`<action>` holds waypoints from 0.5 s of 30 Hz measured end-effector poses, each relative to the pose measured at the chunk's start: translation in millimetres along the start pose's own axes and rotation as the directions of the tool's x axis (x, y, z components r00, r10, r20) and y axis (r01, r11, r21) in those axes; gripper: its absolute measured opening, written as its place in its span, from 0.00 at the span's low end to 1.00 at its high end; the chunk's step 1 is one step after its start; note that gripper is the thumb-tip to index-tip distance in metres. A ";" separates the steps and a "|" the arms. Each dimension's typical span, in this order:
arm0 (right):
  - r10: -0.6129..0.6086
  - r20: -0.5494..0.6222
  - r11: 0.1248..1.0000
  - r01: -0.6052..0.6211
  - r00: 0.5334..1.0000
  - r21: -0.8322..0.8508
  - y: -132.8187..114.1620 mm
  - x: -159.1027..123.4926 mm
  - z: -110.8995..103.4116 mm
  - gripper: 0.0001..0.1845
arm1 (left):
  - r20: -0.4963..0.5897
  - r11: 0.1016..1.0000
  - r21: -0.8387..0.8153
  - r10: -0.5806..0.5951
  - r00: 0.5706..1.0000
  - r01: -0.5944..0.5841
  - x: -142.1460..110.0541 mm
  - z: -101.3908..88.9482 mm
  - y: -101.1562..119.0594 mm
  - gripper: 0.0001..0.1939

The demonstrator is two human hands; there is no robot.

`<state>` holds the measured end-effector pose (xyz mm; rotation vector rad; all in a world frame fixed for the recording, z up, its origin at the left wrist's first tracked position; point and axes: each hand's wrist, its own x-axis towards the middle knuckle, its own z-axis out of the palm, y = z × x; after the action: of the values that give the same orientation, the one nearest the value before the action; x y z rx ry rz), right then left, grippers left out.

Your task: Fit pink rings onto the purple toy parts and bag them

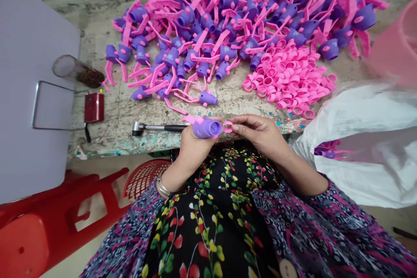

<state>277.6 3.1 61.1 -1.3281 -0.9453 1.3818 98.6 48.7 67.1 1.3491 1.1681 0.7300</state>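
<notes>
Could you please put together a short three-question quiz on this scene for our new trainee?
1. True or false: the pink ring is already fitted around the purple part in the left hand.
2. What lies on the table with its handle pointing toward the left hand?
3. Fill the gap: the heap of loose rings lies on the person's ___ side.

Key:
1. False; the right hand holds it beside the part's open end.
2. A metal-headed tool with a black handle.
3. Right.
</notes>
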 end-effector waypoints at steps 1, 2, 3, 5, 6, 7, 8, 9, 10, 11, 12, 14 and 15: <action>0.033 0.010 0.999 -0.034 0.999 0.037 0.4 0.2 0.1 0.12 | -0.008 1.000 -0.008 -0.011 1.000 0.011 0.2 -0.2 -0.2 0.13; 0.064 0.023 0.995 -0.065 0.998 0.072 0.7 0.4 0.1 0.12 | -0.013 0.999 -0.019 -0.030 0.999 0.029 0.3 -0.3 -0.4 0.13; 0.088 0.032 0.991 -0.091 0.996 0.102 0.9 0.7 0.3 0.12 | -0.015 0.998 -0.034 -0.050 0.999 0.049 0.5 -0.5 -0.5 0.14; 0.114 0.042 0.982 -0.119 0.993 0.148 1.4 1.4 0.8 0.12 | -0.010 0.993 -0.084 -0.086 0.996 0.085 1.0 -0.4 -0.5 0.15; 0.118 0.045 0.978 -0.124 0.992 0.168 1.8 1.7 1.3 0.12 | -0.003 0.988 -0.115 -0.101 0.995 0.100 1.3 -0.1 -0.4 0.15; 0.118 0.047 0.974 -0.125 0.992 0.191 2.2 2.0 1.8 0.12 | 0.002 0.983 -0.145 -0.114 0.993 0.113 1.7 0.4 -0.3 0.15; 0.120 0.048 0.968 -0.128 0.992 0.217 2.8 2.3 2.3 0.13 | 0.006 0.977 -0.173 -0.122 0.992 0.122 2.1 1.0 -0.1 0.15; 0.124 0.048 0.959 -0.132 0.991 0.249 3.4 2.4 2.8 0.13 | 0.008 0.972 -0.197 -0.127 0.992 0.126 2.5 1.7 0.0 0.15; 0.131 0.048 0.948 -0.139 0.990 0.285 4.1 2.5 3.1 0.14 | 0.011 0.968 -0.216 -0.127 0.992 0.126 2.9 2.5 0.1 0.15; 0.140 0.048 0.935 -0.148 0.989 0.321 4.7 2.4 3.3 0.14 | 0.013 0.965 -0.232 -0.123 0.992 0.123 3.2 3.2 0.2 0.14; 0.151 0.051 0.922 -0.159 0.987 0.353 5.3 2.3 3.4 0.15 | 0.015 0.963 -0.242 -0.119 0.993 0.120 3.5 3.8 0.3 0.13; 0.171 0.068 0.899 -0.184 0.983 0.399 6.1 1.9 3.4 0.15 | 0.025 0.963 -0.246 -0.106 0.994 0.108 3.7 4.6 0.2 0.11; 0.178 0.081 0.889 -0.196 0.981 0.413 6.4 1.7 3.4 0.15 | 0.032 0.965 -0.240 -0.097 0.995 0.102 3.7 4.8 0.1 0.10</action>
<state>273.6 3.6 54.8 -1.0822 -0.5088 1.6556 104.2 50.6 65.6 1.0845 1.0853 0.7579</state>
